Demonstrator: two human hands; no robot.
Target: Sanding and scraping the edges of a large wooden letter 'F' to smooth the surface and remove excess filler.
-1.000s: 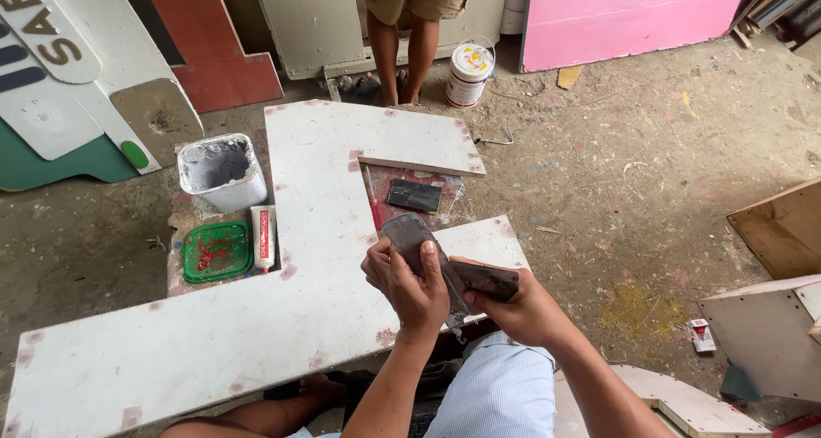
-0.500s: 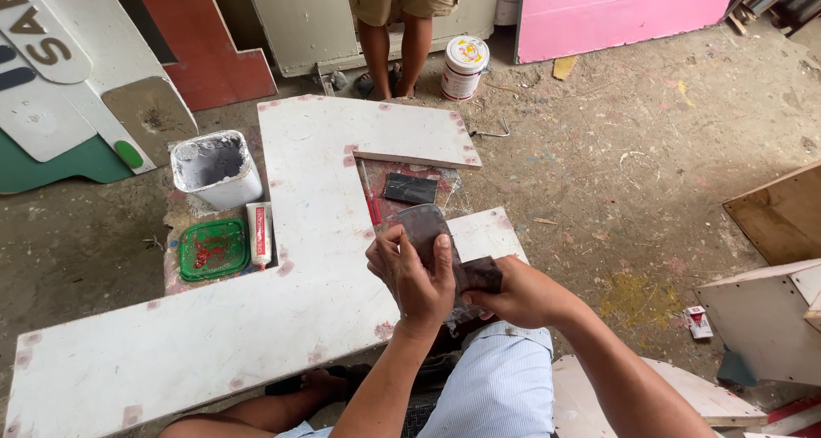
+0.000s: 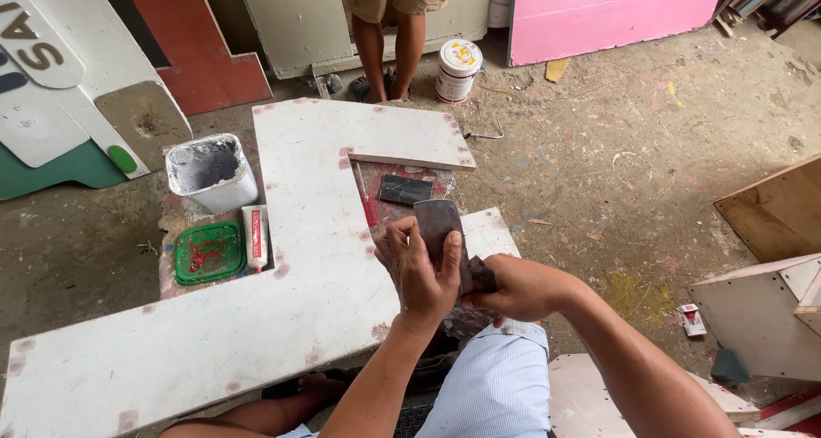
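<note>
Left hand (image 3: 423, 271) grips a dark sanding sheet (image 3: 438, 224) — right hand (image 3: 513, 288) pinches its lower end (image 3: 479, 277) — above the white board (image 3: 299, 258) near edge

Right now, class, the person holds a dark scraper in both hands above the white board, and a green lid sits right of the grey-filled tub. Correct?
Not quite. The head view shows the green lid in front of the tub, nearer the person, not to its right. The hands do hold the scraper above the white board.

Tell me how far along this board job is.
Done, by the look of it: the big white board carries pinkish filled patches along its edges and corners. In hand: the left hand holds a dark flat sheet upright while the right hand grips its lower edge. Left: the patches stand out from the white, and the tub holds grey paste.
</note>
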